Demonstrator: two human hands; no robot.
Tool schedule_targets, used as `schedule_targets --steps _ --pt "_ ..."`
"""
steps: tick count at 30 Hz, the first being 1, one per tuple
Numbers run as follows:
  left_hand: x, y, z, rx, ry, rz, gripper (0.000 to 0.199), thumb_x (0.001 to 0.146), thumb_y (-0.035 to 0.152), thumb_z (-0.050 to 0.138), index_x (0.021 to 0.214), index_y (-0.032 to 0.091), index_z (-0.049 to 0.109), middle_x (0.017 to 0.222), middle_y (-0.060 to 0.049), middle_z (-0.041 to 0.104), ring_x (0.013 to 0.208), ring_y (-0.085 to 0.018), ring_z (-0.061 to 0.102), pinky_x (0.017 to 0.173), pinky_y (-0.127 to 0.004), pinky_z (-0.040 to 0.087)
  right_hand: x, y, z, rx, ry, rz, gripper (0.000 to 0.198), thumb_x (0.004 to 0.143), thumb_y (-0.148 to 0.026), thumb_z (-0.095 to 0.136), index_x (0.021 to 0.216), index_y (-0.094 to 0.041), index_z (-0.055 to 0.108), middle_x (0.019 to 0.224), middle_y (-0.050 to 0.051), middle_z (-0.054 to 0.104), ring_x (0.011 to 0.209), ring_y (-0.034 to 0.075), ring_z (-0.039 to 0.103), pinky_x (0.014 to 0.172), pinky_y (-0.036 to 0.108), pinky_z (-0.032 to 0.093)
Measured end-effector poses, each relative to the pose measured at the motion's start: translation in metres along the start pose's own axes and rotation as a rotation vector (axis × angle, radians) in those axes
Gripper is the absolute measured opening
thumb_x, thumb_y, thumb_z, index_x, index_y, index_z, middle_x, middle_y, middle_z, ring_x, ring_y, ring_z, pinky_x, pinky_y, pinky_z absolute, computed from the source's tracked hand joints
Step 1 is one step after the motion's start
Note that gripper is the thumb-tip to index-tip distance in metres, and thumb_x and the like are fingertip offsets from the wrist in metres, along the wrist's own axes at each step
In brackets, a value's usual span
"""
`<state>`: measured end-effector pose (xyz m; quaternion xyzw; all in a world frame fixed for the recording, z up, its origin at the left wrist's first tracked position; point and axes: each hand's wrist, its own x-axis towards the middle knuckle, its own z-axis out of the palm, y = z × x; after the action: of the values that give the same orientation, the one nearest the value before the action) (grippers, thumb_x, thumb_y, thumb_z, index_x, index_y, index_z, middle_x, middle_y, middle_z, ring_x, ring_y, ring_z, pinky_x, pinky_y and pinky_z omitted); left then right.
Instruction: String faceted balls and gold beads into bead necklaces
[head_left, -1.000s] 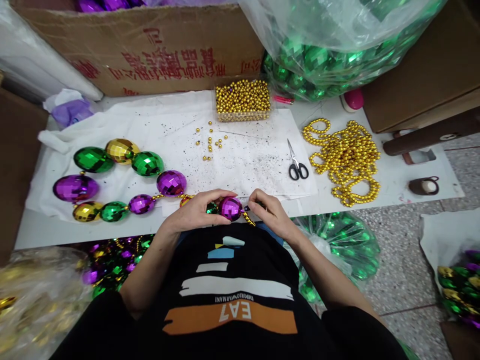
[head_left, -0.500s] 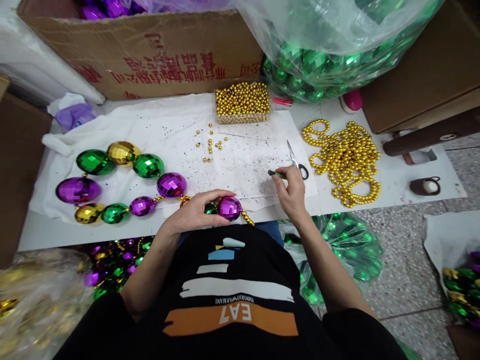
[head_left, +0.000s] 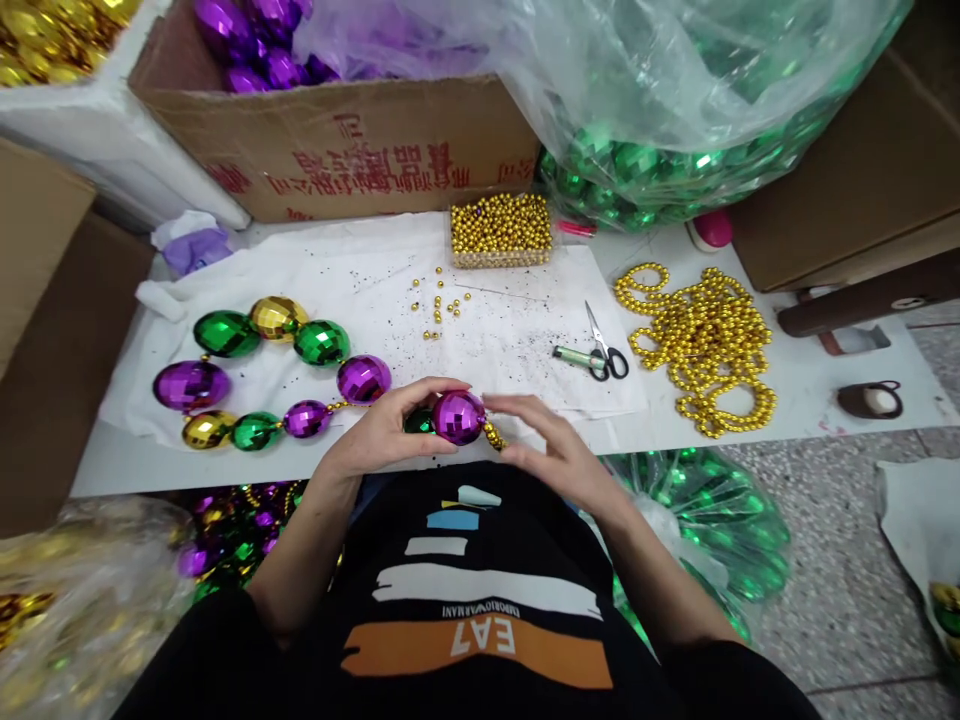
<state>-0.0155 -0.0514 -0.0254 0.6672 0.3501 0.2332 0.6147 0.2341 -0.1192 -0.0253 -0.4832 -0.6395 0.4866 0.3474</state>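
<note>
My left hand is closed around a faceted purple ball at the near end of a bead necklace, with part of a green ball showing beside the palm. Beyond that hand, the necklace loops left over the white cloth in purple, green and gold balls. A short tail of small gold beads hangs from the purple ball. Around this tail my right hand has its thumb and fingers apart. A green lighter lies against black-handled scissors on the cloth.
A clear box of gold beads stands at the back, with several loose beads before it. Gold bead strands lie to the right. A cardboard box and a bag of green balls border the table's far side.
My right hand has put the lighter down next to the scissors and moved left to the gold bead tail. My left hand keeps hold of the purple ball. The view has shifted slightly.
</note>
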Motion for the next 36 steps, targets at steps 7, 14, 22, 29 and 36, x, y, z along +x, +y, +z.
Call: schedule_targets --steps 7,14,22,29,36 --pt "-0.011 0.039 -0.037 0.099 0.023 -0.099 0.057 0.072 0.035 0.083 0.123 0.016 0.065 0.112 -0.01 0.071 0.097 -0.022 0.068 0.088 -0.034 0.055 0.028 -0.02 0.001 0.317 -0.089 0.156 0.026 0.088 -0.044 0.067 0.083 -0.019 0.066 0.072 -0.001 0.056 0.067 0.012 0.049 0.064 0.026 0.038" --pt "-0.032 0.047 -0.053 -0.073 0.073 -0.009 0.059 0.069 0.03 0.085 0.123 0.018 0.064 0.119 -0.01 0.07 0.108 -0.024 0.066 0.097 -0.035 0.053 0.04 -0.048 0.012 0.279 -0.096 0.057 0.02 0.088 -0.041 0.068 0.093 -0.021 0.07 0.085 0.001 0.062 0.08 0.016 0.054 0.073 0.028 0.041" --pt "-0.048 0.03 -0.052 -0.236 0.091 0.065 0.06 0.065 0.023 0.087 0.122 0.021 0.066 0.121 -0.01 0.07 0.112 -0.025 0.066 0.096 -0.034 0.052 0.04 -0.051 0.031 0.218 -0.154 0.012 0.017 0.088 -0.039 0.069 0.09 -0.022 0.069 0.087 0.001 0.065 0.084 0.017 0.058 0.081 0.031 0.043" --pt "-0.05 0.024 -0.05 -0.316 0.1 0.048 0.06 0.066 0.023 0.088 0.122 0.022 0.066 0.118 -0.008 0.071 0.106 -0.02 0.067 0.093 -0.028 0.051 0.041 -0.049 0.035 0.193 -0.201 0.016 0.017 0.088 -0.035 0.069 0.099 -0.022 0.067 0.092 0.001 0.066 0.09 0.018 0.059 0.086 0.031 0.044" --pt "-0.061 0.039 -0.064 -0.387 0.235 0.09 0.051 0.068 0.037 0.085 0.113 0.02 0.069 0.107 -0.008 0.073 0.092 -0.02 0.069 0.079 -0.028 0.055 0.057 -0.031 0.036 -0.02 -0.369 -0.011 0.012 0.089 -0.031 0.063 0.084 -0.02 0.065 0.09 0.004 0.067 0.09 0.021 0.06 0.086 0.038 0.047"
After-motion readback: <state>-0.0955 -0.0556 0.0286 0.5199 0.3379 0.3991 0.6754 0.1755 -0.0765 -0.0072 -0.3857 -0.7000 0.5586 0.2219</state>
